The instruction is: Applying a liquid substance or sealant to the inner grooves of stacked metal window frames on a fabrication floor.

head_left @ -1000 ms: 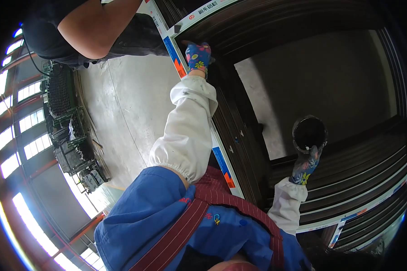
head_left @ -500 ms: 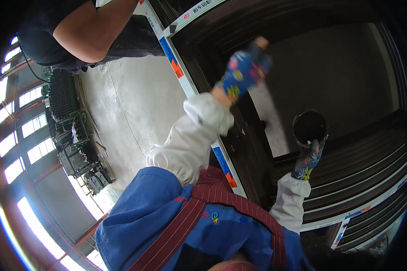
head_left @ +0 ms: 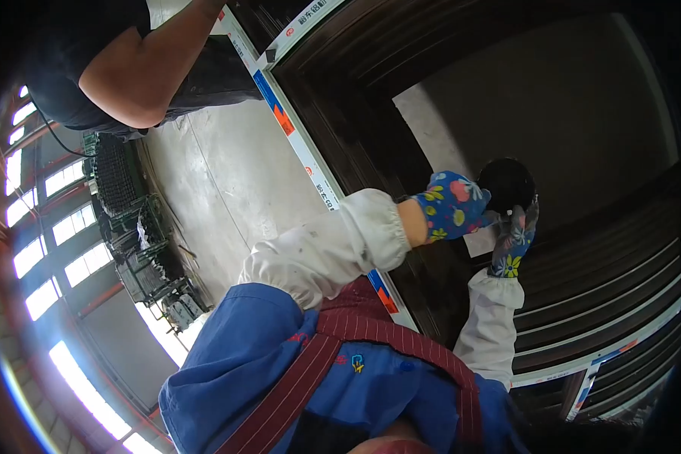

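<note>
My right hand [head_left: 516, 240], in a blue floral work glove, is closed on a round black bowl-like container [head_left: 507, 181]; its contents are too dark to make out. Right beside that container is my left hand [head_left: 455, 206], gloved in the same pattern. Its fingertips reach the container's near-left side and blend into the dark, so their grip does not show. Both hands are above a large dark framed panel [head_left: 340, 136], which has a smooth dark inner pane [head_left: 552, 91]. A pale patch [head_left: 424, 121] shows along the pane's left side.
Light tape strips with blue and orange marks [head_left: 310, 163] edge the panel. Another person's bare arm [head_left: 140, 79] is at the far left, beside the frame's corner. Green racks [head_left: 125, 178] stand on the concrete floor [head_left: 219, 151]. More dark profiles [head_left: 628, 265] lie at the right.
My left hand has come back from the far part of the panel, moving nearer and rightward to the black container. My right hand keeps hold of the container.
</note>
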Available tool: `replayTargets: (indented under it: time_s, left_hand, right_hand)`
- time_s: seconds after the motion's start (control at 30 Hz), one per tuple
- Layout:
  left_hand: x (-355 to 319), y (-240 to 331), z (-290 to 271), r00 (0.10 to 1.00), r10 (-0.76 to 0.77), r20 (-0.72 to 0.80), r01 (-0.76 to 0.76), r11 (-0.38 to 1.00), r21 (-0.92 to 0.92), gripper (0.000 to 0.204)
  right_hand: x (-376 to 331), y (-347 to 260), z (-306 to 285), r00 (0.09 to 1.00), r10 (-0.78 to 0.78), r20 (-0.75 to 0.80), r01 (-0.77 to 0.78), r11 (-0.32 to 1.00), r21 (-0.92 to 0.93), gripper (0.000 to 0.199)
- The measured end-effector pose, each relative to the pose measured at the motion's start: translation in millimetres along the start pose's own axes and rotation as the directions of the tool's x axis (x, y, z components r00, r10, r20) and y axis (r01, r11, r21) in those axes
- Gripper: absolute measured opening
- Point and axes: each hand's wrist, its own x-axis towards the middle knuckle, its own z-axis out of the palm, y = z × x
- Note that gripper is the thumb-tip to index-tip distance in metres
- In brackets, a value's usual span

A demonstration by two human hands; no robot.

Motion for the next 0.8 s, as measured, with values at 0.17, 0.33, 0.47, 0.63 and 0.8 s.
replayTargets:
  time_s: [0.17, 0.33, 0.47, 0.63, 0.8]
  left_hand:
    - [-26.8, -51.1, -1.6, 0.858, -0.113, -0.501, -0.005, 0.974, -0.228, 0.023]
    - [-47.1, -151.6, -24.7, 0.398, -0.773, -0.493, 0.287, 0.616, -0.734, 0.068]
    - [-42.9, -215.8, -30.9, 0.202, -0.940, -0.274, 0.268, 0.322, -0.908, 0.073]
    - [-41.4, -246.8, -30.4, 0.242, -0.952, -0.189, 0.201, 0.240, -0.950, 0.040]
    - [-42.9, -252.1, -33.9, 0.240, -0.958, -0.156, 0.219, 0.210, -0.953, 0.025]
  right_hand:
    - [1.4, -28.3, 5.5, 0.998, 0.040, -0.049, -0.036, 0.996, 0.083, 0.044]
    - [7.6, -17.2, -22.3, 0.992, -0.117, -0.043, 0.115, 0.992, -0.046, 0.039]
    - [7.0, -13.3, -32.4, 0.986, -0.147, -0.080, 0.139, 0.985, -0.097, 0.036]
    - [4.9, -29.2, -27.4, 0.996, -0.033, -0.081, 0.036, 0.999, 0.029, 0.045]
    - [1.8, -32.6, -23.6, 0.999, 0.010, -0.049, -0.008, 0.999, 0.049, 0.056]
